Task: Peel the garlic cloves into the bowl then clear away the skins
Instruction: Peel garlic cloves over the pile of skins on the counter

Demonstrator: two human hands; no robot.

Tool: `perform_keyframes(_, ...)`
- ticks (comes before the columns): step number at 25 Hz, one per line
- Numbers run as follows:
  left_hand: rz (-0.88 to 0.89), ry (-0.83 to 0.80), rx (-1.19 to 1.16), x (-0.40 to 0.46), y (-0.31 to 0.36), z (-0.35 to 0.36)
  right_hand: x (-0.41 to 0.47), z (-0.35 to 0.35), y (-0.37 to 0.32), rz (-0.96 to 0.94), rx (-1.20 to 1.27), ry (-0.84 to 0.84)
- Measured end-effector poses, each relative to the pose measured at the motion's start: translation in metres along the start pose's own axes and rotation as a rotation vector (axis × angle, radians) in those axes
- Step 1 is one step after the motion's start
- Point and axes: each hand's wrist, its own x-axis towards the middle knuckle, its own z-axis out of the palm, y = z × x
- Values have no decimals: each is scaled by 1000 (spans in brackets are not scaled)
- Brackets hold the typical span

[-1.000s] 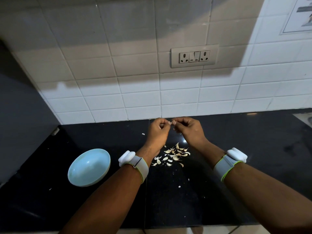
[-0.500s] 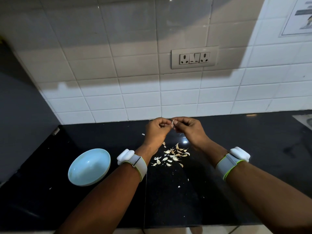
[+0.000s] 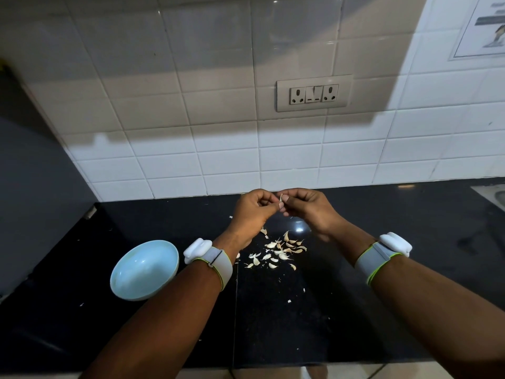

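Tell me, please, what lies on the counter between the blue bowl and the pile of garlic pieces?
In the head view, the left forearm with its grey wristband crosses above that stretch between the bowl and the garlic pile.

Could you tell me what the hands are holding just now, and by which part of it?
A garlic clove, pinched between the fingertips of the left hand and right hand; which end each grips cannot be told.

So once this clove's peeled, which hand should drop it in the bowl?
Left, probably. The left hand and right hand both pinch the garlic clove, but the blue bowl sits on the left hand's side of the counter; the right would have to cross over.
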Motion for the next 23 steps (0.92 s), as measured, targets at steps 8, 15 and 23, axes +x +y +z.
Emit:
perform_keyframes(8,-10,-38,72,-1,-2,6,1,5,6,61,138,63)
perform_keyframes(15,-3,53,111,-1,-14,5,2,11,5,82,258,244)
perform_keyframes(23,3,125,58,1,-4,2,0,12,8,79,174,229)
